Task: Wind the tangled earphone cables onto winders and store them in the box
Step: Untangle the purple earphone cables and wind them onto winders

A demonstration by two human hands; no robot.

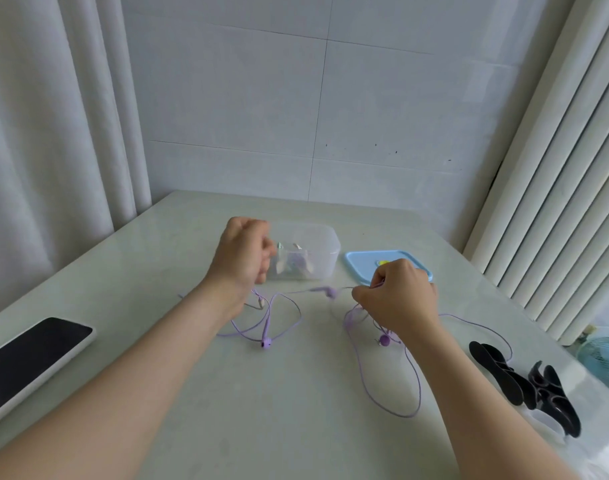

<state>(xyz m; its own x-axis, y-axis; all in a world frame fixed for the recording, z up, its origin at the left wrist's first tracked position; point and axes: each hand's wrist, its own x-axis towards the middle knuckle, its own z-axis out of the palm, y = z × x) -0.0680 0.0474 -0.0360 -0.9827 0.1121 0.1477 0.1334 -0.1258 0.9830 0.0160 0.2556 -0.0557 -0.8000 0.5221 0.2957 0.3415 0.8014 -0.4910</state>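
Here the purple earphone cable (266, 342) sprawls in loose loops across the middle of the pale table (296, 427), with one stretch lifted off the surface and drawn fairly straight between the two hands. The right hand (398, 296) has its fingers curled in tight, thumb and forefinger pinching the raised strand, and more loops trail beneath the wrist and out to the right. An earbud (325, 292) hangs on the lifted strand between the hands. The left hand (242, 252) is a little blurred, fingers closed into a fist round the cable, and strands rise from the table to its underside. Just behind the left hand stands the clear box (325, 247), open at the top; something pale and purplish lies at its bottom, too indistinct to name. The blue lid (362, 263) lies flat on the table just to the right of the box, its near edge partly hidden by the right hand. Black winders (504, 375) lie near the table's right edge, well apart from the box. A dark-screened phone (29, 362) lies at the left edge.
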